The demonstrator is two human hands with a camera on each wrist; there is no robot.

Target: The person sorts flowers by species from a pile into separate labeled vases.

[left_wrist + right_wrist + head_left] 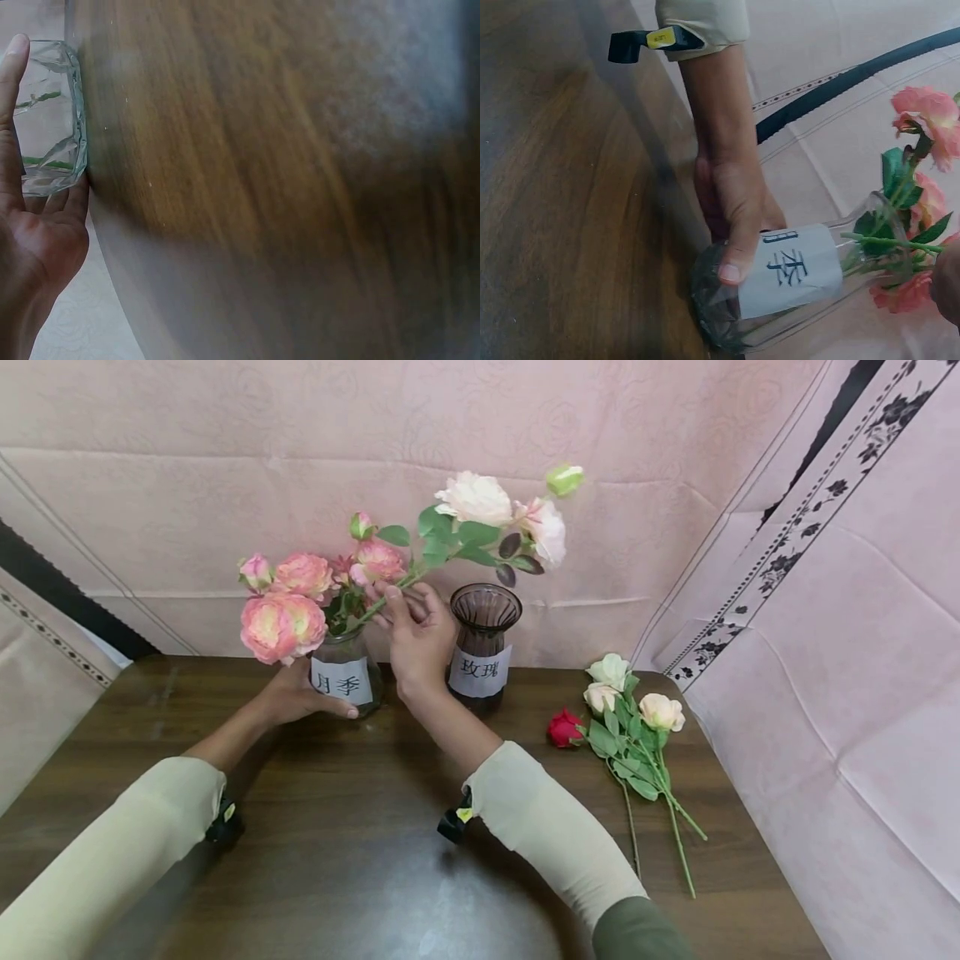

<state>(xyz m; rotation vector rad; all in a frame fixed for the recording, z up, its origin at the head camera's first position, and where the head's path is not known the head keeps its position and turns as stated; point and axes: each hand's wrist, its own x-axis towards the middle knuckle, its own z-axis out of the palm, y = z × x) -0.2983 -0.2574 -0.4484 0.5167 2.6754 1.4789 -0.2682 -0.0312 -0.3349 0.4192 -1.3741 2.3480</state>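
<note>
My left hand (296, 697) grips a clear glass vase (810, 319) low on its body, fingers behind and thumb in front, beside its white paper label (341, 681). Pink flowers (281, 622) with yellowish centres stand in this vase and lean left. With my right hand (423, 639) I pinch the green stem of a pale pink flower spray (476, 502); its blooms and a green bud slant up to the right. The stem's cut end (847, 236) overlaps the vase's neck in the right wrist view. In the left wrist view, green stems show through the vase's base (64, 161).
A dark ribbed vase (480, 627) with a white label stands just right of my right hand. Cream roses (660, 712) and a red rose (564, 727) lie on the table's right side. Pink cloth (300, 410) hangs behind the brown wooden table (337, 860).
</note>
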